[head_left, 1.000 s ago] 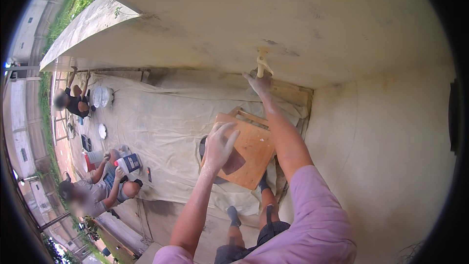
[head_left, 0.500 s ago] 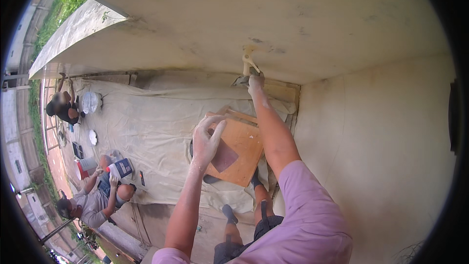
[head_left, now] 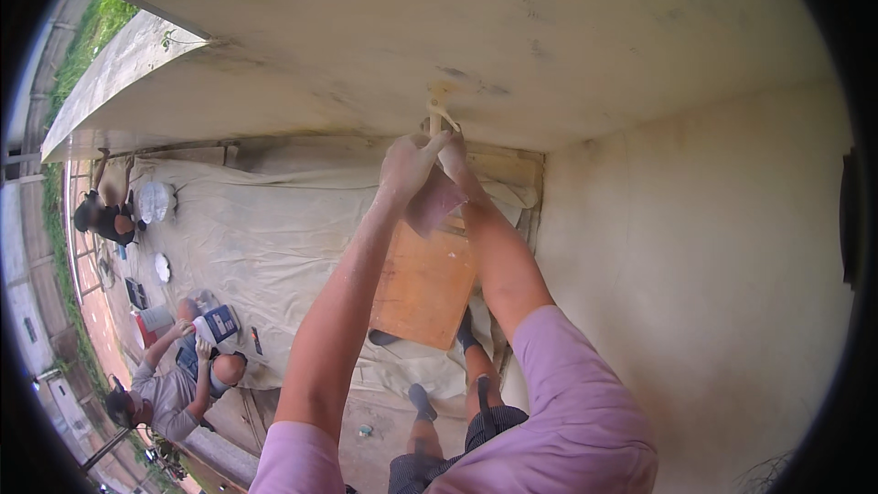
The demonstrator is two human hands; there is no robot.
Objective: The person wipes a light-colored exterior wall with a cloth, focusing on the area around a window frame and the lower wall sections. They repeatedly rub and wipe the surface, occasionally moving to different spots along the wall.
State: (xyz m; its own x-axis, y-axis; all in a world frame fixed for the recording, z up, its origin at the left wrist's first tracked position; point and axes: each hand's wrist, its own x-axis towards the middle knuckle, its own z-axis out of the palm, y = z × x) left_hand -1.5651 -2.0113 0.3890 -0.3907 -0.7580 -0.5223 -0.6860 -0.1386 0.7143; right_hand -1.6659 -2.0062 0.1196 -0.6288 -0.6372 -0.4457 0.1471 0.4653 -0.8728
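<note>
A cream tap [head_left: 433, 110] sticks out from the plastered wall ahead, with yellowish residue around its base. My left hand [head_left: 409, 166], dusted white, is closed on a purplish-brown sheet of sandpaper [head_left: 433, 205], which hangs below it. Beside it and touching or nearly touching it, my right hand [head_left: 453, 154] is raised just under the tap. Its fingers are closed; the dark grey folded piece in them is mostly hidden by both hands. Beneath my arms stands a wooden stool [head_left: 423, 284] with an orange-brown top.
A cream drop cloth [head_left: 274, 229] covers the floor in folds. At left, a person [head_left: 178, 393] crouches, handling a blue and white container [head_left: 218, 324] beside a red and white bucket [head_left: 154, 324]. Another person [head_left: 112, 215] crouches farther off near a plastic-lined tub [head_left: 156, 202]. A bare wall [head_left: 677, 247] rises at right.
My left hand has moved up and forward, bringing the sandpaper sheet from over the stool to my right hand. My right hand stays near the tap. The whole view has shifted slightly.
</note>
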